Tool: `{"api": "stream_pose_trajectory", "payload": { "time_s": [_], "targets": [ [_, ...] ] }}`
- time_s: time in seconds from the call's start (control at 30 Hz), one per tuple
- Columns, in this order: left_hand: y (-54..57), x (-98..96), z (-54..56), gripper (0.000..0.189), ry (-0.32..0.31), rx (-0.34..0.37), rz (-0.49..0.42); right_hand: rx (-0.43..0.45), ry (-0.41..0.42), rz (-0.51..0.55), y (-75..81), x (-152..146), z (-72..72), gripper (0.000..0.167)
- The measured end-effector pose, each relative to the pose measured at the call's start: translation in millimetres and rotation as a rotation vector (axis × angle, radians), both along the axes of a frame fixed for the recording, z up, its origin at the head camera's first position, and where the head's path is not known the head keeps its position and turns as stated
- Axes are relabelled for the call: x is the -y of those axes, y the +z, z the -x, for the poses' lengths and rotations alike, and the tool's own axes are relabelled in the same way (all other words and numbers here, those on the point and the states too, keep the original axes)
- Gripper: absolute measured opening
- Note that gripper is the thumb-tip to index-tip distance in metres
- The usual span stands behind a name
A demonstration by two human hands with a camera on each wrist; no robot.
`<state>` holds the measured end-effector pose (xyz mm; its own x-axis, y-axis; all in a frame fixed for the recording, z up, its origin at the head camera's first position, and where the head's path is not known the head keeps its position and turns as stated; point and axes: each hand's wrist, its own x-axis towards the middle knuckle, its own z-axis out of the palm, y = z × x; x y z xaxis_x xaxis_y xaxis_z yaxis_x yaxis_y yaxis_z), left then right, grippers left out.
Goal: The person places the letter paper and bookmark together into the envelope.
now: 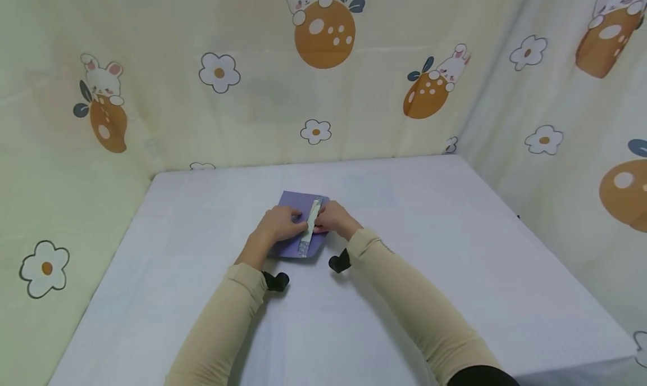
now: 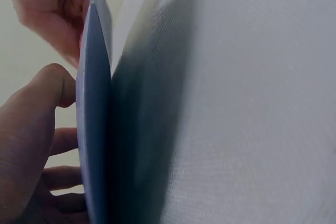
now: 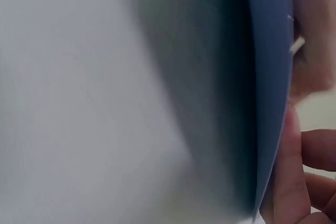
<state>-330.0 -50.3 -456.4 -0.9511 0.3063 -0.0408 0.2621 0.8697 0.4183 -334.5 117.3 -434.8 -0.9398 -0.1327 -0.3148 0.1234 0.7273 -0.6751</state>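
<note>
A flat purple paper card (image 1: 295, 199) tilts up off the white table in the middle of the head view. Lengthwise along its right part runs a narrow pale strip (image 1: 312, 216) with silvery, patterned ends. My left hand (image 1: 278, 224) lies over the card's left part, thumb reaching to the strip and fingers spread against the face. On the other side, my right hand (image 1: 337, 219) has curled fingers at the strip's right edge; I cannot tell whether they pinch it. Seen edge-on, the card (image 2: 92, 108) stands between the left thumb (image 2: 52, 82) and the tabletop in the left wrist view.
White cloth covers the table (image 1: 429, 251). Behind and beside it hang pale yellow curtains (image 1: 242, 122) printed with flowers and fruit. Below each wrist hangs a small black piece (image 1: 277, 282). The card's dark shadow (image 3: 210, 77) falls across the cloth in the right wrist view.
</note>
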Motion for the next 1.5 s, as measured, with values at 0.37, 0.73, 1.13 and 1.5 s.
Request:
{"api": "stream_pose_trajectory", "payload": {
  "time_s": [0.37, 0.73, 1.13, 1.5],
  "targets": [
    [-1.9, 4.9, 1.8, 0.056, -0.004, -0.022, 0.012, -0.027, -0.089, 0.120, 9.6, 10.5, -12.7, 0.019],
    [5.7, 4.8, 6.0, 0.057, 0.005, -0.060, 0.002, 0.120, -0.329, 0.589, -10.5, 11.5, 15.3, 0.013],
    [-16.7, -2.1, 3.2, 0.059, 0.028, -0.128, 0.061, 0.090, -0.306, 0.809, -71.0, -16.8, 56.0, 0.043],
    [-28.5, 6.2, 7.8, 0.061, 0.078, -0.105, -0.090, 0.006, -0.218, 0.514, 29.3, -19.8, -36.1, 0.046]
  ]
}}
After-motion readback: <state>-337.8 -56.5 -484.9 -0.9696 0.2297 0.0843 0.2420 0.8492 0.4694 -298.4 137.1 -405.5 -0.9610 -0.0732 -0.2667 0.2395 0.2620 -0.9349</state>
